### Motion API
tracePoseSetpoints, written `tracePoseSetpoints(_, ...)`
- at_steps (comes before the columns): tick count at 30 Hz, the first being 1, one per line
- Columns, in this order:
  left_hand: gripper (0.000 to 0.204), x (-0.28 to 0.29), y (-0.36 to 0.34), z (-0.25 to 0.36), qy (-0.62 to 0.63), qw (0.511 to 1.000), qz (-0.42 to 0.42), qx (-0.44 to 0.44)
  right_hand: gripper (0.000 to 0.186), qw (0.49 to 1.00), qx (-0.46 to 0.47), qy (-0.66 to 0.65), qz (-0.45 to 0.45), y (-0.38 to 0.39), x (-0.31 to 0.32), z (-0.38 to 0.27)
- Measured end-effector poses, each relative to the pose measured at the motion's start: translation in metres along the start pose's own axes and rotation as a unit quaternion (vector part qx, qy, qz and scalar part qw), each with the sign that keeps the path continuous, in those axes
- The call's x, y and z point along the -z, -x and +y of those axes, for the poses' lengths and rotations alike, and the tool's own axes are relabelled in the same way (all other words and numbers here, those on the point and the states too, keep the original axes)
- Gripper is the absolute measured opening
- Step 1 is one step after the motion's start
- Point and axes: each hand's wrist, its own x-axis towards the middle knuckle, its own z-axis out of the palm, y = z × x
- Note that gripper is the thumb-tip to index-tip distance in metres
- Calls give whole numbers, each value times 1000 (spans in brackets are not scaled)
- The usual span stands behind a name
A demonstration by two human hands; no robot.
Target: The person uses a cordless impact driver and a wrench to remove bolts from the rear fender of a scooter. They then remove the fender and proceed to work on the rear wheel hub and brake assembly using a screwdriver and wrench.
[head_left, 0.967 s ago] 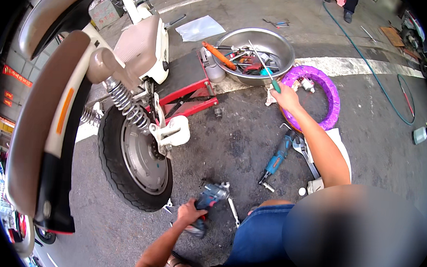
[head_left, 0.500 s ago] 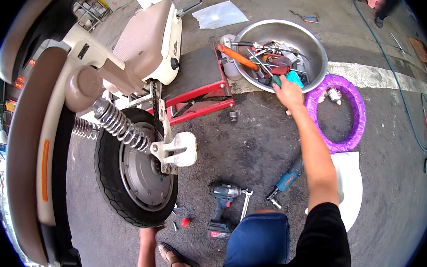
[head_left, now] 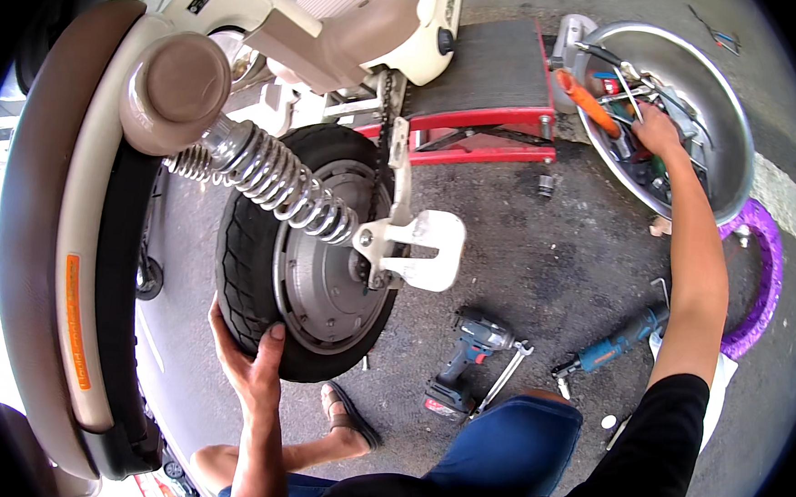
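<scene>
My left hand (head_left: 252,363) grips the black tyre (head_left: 243,280) of a scooter wheel with a grey hub (head_left: 329,262), thumb on the sidewall and fingers behind the tread. At the upper right, my right hand (head_left: 657,134) reaches into a round steel basin (head_left: 738,146) full of jumbled hand tools. Its fingers curl down among them, and what they pinch is hidden. An orange handle (head_left: 587,103) leans over the basin's near left side, close to that hand. Beside the wheel are a coiled shock absorber (head_left: 284,173) and a cream bracket (head_left: 430,250).
A cordless impact driver (head_left: 466,357) and a wrench (head_left: 504,378) lie before my knee, with a blue ratchet tool (head_left: 616,339) farther right. A red scissor lift (head_left: 486,145) stands under the scooter body (head_left: 366,28). A purple ring (head_left: 766,271) lies beside the basin.
My view has shifted left, so everything sits farther right. My left hand has come up from below the tyre onto its side. My right hand has moved deeper among the basin's tools.
</scene>
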Motion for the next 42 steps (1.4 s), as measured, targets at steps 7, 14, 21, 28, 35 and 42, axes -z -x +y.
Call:
tracePoseSetpoints(7, 74, -1, 0, -7, -19, 999, 31, 5, 44, 987, -152, 34, -32, -42, -14, -14)
tracePoseSetpoints(14, 76, 0, -1, -11, -44, 998, 49, 4, 40, 995, -6, -37, -96, -50, -23, 9)
tracePoseSetpoints(21, 74, 3, -1, -10, -78, 996, 38, -24, 45, 997, -59, -41, 14, -17, -21, -8)
tracePoseSetpoints(28, 70, 3, 0, -7, -55, 997, 12, -54, 48, 972, 72, -127, 181, 8, 22, -1)
tracePoseSetpoints(35, 70, 7, 1, -9, -79, 994, 18, -73, 51, 884, 25, -321, 339, 68, 152, -59)
tracePoseSetpoints(42, 73, 16, 1, -14, -18, 993, -1, -118, 39, 866, 109, -477, 103, 186, 236, -166)
